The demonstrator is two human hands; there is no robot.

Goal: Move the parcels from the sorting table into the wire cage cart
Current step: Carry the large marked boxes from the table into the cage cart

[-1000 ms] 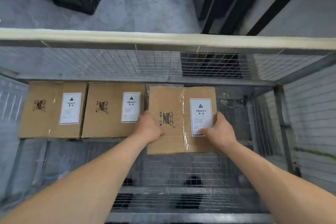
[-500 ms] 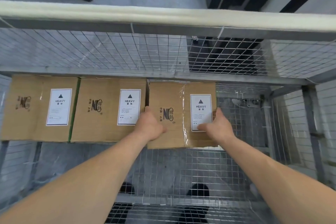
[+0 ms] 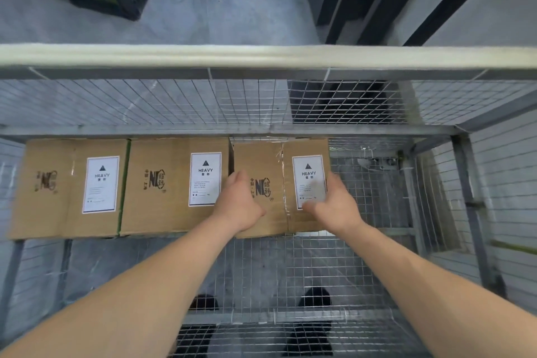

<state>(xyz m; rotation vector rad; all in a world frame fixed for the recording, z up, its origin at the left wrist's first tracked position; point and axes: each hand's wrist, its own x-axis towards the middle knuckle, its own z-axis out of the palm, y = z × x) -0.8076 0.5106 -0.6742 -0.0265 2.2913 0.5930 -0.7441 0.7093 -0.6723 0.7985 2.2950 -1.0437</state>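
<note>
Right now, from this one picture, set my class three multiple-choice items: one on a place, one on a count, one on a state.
1. Over which cardboard box in the wire cage cart are the left hand and right hand?
A the left box
B the middle box
C the right box

2. How many boxes show a white HEAVY label?
A two
B three
C four

3. How is the right box's top seam?
A flaps standing open
B shut under clear tape
C torn away

Key:
1 C, both hands lie over the last box of the row.
2 B, each of the three boxes shows one label.
3 B, shiny tape runs along the closed seam.
</note>
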